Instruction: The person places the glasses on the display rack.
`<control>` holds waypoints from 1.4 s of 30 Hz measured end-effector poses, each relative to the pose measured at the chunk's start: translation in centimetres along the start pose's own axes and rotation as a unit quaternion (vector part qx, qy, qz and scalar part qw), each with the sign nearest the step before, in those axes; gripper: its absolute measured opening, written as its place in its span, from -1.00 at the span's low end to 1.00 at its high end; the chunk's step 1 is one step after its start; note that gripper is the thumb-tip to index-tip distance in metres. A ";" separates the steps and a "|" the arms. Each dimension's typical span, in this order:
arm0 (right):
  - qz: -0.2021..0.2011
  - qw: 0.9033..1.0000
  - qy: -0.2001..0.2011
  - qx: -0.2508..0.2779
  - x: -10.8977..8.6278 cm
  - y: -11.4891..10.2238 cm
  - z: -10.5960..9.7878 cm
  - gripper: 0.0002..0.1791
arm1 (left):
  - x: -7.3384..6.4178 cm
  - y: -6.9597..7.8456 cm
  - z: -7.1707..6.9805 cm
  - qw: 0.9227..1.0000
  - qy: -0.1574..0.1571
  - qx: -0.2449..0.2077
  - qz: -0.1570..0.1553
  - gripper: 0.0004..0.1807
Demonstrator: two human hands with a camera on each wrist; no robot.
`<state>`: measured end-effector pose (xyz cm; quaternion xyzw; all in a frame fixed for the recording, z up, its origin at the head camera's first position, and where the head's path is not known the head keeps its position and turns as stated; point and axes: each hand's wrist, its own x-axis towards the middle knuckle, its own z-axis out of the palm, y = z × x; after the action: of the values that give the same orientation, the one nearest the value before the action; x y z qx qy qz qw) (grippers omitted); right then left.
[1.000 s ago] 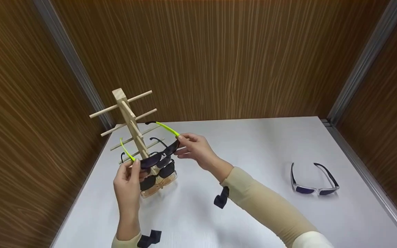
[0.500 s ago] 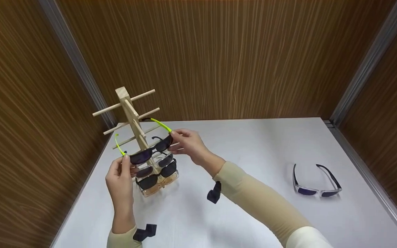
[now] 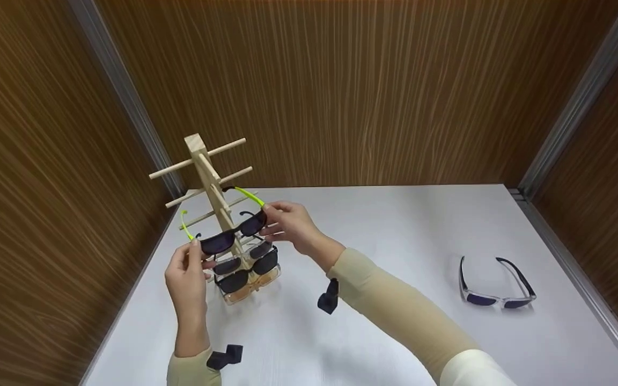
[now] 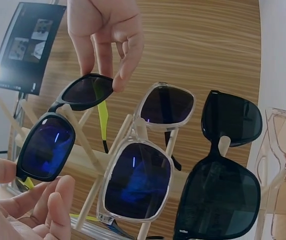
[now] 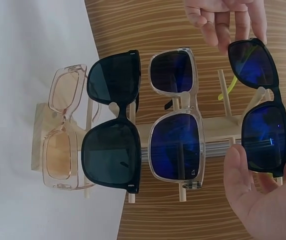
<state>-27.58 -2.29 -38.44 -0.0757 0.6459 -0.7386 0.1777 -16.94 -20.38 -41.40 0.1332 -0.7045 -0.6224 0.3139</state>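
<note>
**Probably light: sunglasses [image 3: 218,243], pinched at both corners, close in front of the wooden stand [image 3: 214,194]**

Obs.: pair has black front, dark lenses, yellow-green arms unfolded and pointing toward the stand's post, one on each side. Left hand [image 3: 186,274] and right hand [image 3: 292,228] each nearly closed, thumb and fingers pinching one outer corner near the hinge. Cannot tell whether the bridge touches a peg. Lower on the stand, just below: a clear-framed pair [image 4: 138,181], a black pair [image 3: 234,281], a peach-tinted pair [image 3: 239,295]. On the bench [image 3: 395,236], well right of the stand: another clear-framed pair [image 3: 501,302].

Handling (judged): stiff front, slightly springy arms, hinges the weak point. Lenses look glossy, likely slippery and easily smudged; corner hold is sound, level support from both sides, thumbs off the lens faces.
</note>
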 end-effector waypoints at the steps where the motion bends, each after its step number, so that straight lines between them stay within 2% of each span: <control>1: 0.001 1.000 0.002 0.000 0.1 0.1 0.0 -0.68 | 0.1 -0.1 0.0 1.000 -0.002 0.001 -0.002 -0.62; 11: 0.033 0.999 0.003 0.002 0.4 0.8 0.0 -0.73 | 0.3 -1.0 -0.4 0.999 0.000 0.031 -0.011 -0.59; 24: 0.036 0.999 0.003 0.002 0.1 1.5 -1.6 -0.62 | 0.4 -1.1 -0.8 1.000 0.006 0.014 -0.025 -0.59; 34: 0.053 0.998 -0.001 0.014 -0.8 2.5 -2.9 -0.67 | -0.5 -3.0 -1.2 0.999 0.039 -0.033 0.018 -0.62; 36: 0.051 0.999 -0.001 0.018 -1.1 2.8 -3.2 -0.67 | -1.0 -3.1 -1.2 0.998 0.037 -0.043 0.026 -0.67; 39: 0.043 0.999 -0.005 0.017 -1.9 3.2 -3.8 -0.66 | -2.0 -2.4 -1.3 0.998 0.028 -0.047 0.035 -0.71; 42: 0.035 0.999 -0.008 0.011 -2.7 3.6 -4.2 -0.65 | -2.6 -2.8 -1.3 0.997 0.018 -0.053 0.045 -0.69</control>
<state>-25.89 2.19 -42.32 -0.0574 0.6385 -0.7384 0.2094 -14.73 -20.45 -44.76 0.0960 -0.6703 -0.6415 0.3605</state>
